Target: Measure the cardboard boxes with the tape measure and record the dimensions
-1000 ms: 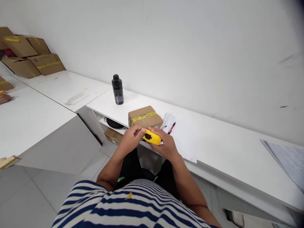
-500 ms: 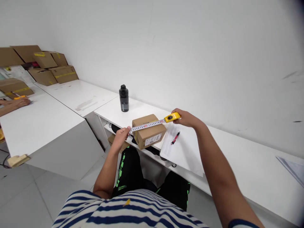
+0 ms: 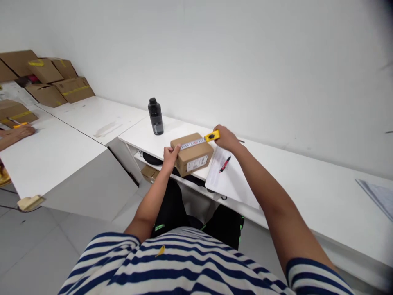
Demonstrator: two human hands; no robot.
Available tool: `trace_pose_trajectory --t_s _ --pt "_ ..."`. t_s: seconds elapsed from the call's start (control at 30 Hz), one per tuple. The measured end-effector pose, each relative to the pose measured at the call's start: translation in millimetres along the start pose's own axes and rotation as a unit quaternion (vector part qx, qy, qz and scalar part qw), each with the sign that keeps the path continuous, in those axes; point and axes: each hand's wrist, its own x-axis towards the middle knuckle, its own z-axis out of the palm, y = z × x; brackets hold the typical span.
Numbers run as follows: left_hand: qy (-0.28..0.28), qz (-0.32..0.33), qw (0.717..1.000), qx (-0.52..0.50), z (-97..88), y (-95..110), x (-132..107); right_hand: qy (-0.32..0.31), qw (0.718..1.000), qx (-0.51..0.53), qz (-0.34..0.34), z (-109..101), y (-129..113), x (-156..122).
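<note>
A brown cardboard box (image 3: 192,164) with a white label on its near side sits at the front of the white desk. Across its top lies the marked blade of a tape measure (image 3: 211,135). My right hand (image 3: 227,139) is wrapped round the yellow case, just beyond the box's far right edge. At the box's left edge, my left hand (image 3: 171,156) pinches the blade's free end, its fingers against the cardboard. The blade's end hook is hidden by my fingers. Right of the box, a red and black pen (image 3: 225,164) rests on paper sheets (image 3: 215,174).
Behind the box to the left stands a dark bottle (image 3: 156,116). More papers (image 3: 376,196) lie at the far right. On the left, another person's hand (image 3: 23,132) rests on a separate white table (image 3: 61,151), near stacked cardboard boxes (image 3: 75,89). A wall runs behind the desk.
My hands have come closer together, and less blade shows between them. My left hand has moved in against the box's left edge. The view has shifted slightly.
</note>
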Motion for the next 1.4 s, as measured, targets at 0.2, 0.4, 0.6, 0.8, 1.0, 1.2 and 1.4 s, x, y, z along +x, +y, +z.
trace_pose_trajectory --t_s 0.2,0.4,0.6,0.8,1.0,1.2,1.4 --pt "-0.151 -0.004 0.982 0.113 30.1 41.3 60.0 0.149 0.984 -0.058 0.080 1.2 11.9 -9.1" --pt "-0.167 0.208 0.937 0.227 16.3 113.1 47.9 0.249 0.965 -0.080 0.005 -41.2 -13.7 -48.6" --pt "-0.243 0.248 0.936 0.052 29.9 103.5 -64.4 0.255 0.967 -0.007 -0.001 -37.9 -20.0 -142.1" --pt "-0.442 0.076 0.888 -0.101 69.0 4.4 -135.6 0.260 0.934 0.226 0.091 53.6 -16.7 -216.6" --pt "-0.270 -0.019 0.956 -0.118 76.9 -29.7 -139.4 0.059 0.955 0.289 -0.032 68.3 -13.3 -222.3" --pt "-0.327 0.094 0.940 -0.021 75.9 -34.3 -84.7 -0.012 0.996 -0.010 0.090 36.7 71.5 -133.9" --pt "-0.376 0.076 0.924 0.007 97.6 -46.6 -63.3 -0.132 0.977 -0.170 0.013 45.4 102.4 -81.2"
